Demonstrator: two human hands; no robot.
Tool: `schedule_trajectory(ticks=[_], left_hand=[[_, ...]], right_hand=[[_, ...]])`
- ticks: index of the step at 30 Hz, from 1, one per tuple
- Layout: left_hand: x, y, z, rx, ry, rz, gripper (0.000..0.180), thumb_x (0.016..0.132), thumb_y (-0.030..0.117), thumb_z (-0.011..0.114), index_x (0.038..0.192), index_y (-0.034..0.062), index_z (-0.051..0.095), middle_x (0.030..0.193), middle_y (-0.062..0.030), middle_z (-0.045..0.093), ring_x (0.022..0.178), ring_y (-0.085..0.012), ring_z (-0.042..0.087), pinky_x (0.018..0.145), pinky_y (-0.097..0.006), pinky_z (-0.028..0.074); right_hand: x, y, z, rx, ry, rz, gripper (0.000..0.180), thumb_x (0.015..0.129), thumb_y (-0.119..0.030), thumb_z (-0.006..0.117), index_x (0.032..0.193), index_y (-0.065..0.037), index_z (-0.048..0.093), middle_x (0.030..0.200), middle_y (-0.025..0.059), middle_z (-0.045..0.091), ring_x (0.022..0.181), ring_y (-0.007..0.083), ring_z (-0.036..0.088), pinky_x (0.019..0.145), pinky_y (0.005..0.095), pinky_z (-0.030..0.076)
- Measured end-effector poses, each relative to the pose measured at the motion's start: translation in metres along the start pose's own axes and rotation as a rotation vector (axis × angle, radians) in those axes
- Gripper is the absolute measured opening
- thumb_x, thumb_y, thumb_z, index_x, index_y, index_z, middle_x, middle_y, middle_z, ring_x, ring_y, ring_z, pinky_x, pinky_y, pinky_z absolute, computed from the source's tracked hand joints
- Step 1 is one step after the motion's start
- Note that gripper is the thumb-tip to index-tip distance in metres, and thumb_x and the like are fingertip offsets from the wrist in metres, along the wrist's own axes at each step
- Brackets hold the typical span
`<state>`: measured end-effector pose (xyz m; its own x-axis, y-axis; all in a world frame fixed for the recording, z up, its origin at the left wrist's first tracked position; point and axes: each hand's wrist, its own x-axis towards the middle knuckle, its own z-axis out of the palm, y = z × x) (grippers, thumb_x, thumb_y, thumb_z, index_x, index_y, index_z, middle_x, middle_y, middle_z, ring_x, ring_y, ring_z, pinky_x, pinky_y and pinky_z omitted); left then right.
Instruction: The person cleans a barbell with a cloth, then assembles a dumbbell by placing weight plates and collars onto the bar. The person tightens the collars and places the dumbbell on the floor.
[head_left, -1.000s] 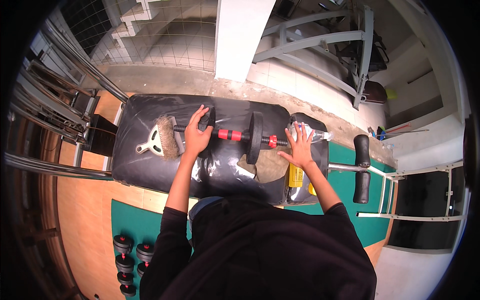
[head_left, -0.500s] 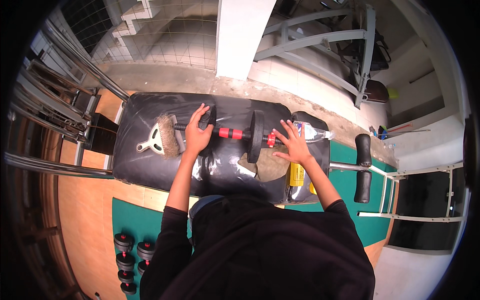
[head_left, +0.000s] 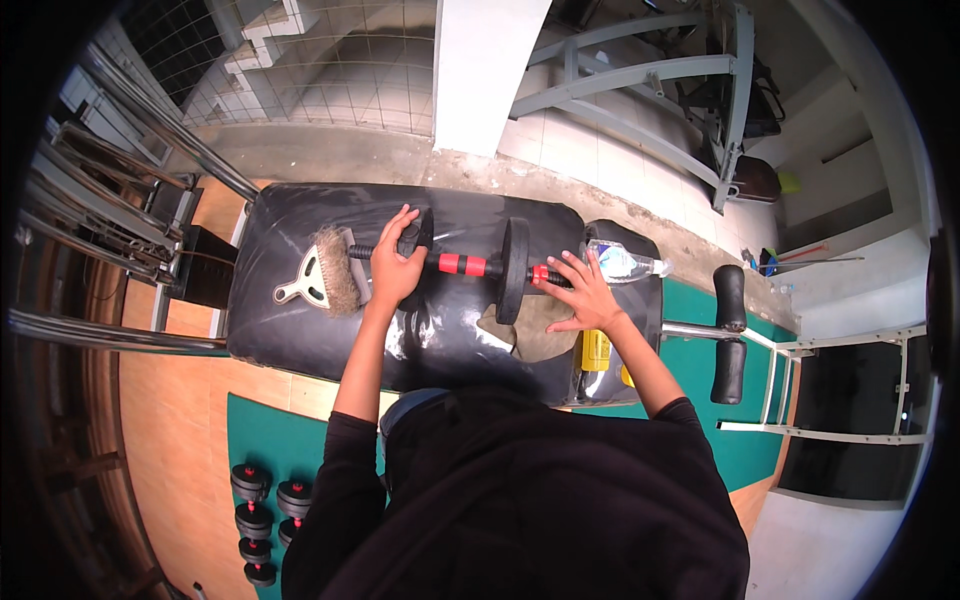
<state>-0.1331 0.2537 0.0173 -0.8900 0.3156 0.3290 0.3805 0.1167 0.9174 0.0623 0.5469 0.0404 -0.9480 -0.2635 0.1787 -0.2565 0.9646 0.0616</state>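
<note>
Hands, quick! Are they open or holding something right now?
Left hand: open, spread at the left black plate; whether it grips can't be told.
Right hand: open, spread by the red collar.

Our worktop, padded and glossy black, bore a fan-shaped brush, a dumbbell, a drab cloth, a clear bottle and something yellow.

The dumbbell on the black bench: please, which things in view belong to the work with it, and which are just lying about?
Belong, it seems: dumbbell; left hand, at its left plate; right hand, near its red collar.

Seem only lying about: brush; clear bottle; cloth-like piece; yellow object; other dumbbells on the green mat.
</note>
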Motion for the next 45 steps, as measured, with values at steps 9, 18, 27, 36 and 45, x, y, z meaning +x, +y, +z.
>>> schedule_trajectory(ticks=[9,18,27,36,45], left_hand=[[-0.001,0.017,-0.004,-0.051,-0.051,-0.125,0.055,0.069,-0.006,0.057,0.122,0.007,0.055,0.136,-0.0083,0.046,0.117,-0.0168,0.049,0.08,-0.023,0.044],[-0.001,0.004,-0.002,-0.02,-0.005,-0.037,0.052,0.069,-0.002,0.058,0.12,0.0104,0.057,0.135,-0.0061,0.048,0.105,-0.0124,0.058,0.059,-0.02,0.047],[-0.001,0.015,-0.004,0.028,-0.024,-0.1,0.051,0.069,0.0,0.058,0.119,0.0104,0.058,0.133,-0.0061,0.05,0.101,-0.014,0.059,0.061,-0.021,0.047],[0.0,0.009,-0.001,-0.015,-0.024,-0.077,0.051,0.069,-0.002,0.058,0.119,0.0099,0.058,0.134,-0.0089,0.048,0.114,-0.0174,0.054,0.067,-0.022,0.05],[0.002,0.011,-0.001,-0.016,-0.03,-0.091,0.052,0.069,-0.003,0.058,0.12,0.0085,0.057,0.134,-0.0094,0.048,0.114,-0.0176,0.053,0.069,-0.022,0.05]], right_hand=[[0.005,-0.008,-0.003,-0.027,-0.124,0.078,0.09,0.063,-0.07,0.059,0.136,-0.022,0.04,0.146,0.0216,0.017,0.135,0.0393,0.015,0.104,0.0645,0.003],[0.013,-0.013,-0.002,-0.104,-0.076,0.319,0.077,0.07,-0.065,0.058,0.133,-0.022,0.045,0.144,0.0225,0.02,0.134,0.0402,0.018,0.107,0.06,0.005],[0.02,-0.018,0.0,-0.001,0.066,0.313,0.081,0.068,-0.068,0.057,0.133,-0.023,0.045,0.142,0.0185,0.026,0.132,0.0378,0.022,0.106,0.0615,0.006],[0.016,-0.011,-0.006,0.022,0.072,0.19,0.075,0.071,-0.069,0.053,0.131,-0.024,0.048,0.142,0.0143,0.03,0.131,0.0357,0.025,0.107,0.0606,0.009],[0.024,-0.013,0.005,0.491,0.081,0.473,0.06,0.078,-0.043,0.063,0.127,-0.011,0.047,0.132,0.0128,0.042,0.123,0.0327,0.04,0.109,0.0501,0.019]])
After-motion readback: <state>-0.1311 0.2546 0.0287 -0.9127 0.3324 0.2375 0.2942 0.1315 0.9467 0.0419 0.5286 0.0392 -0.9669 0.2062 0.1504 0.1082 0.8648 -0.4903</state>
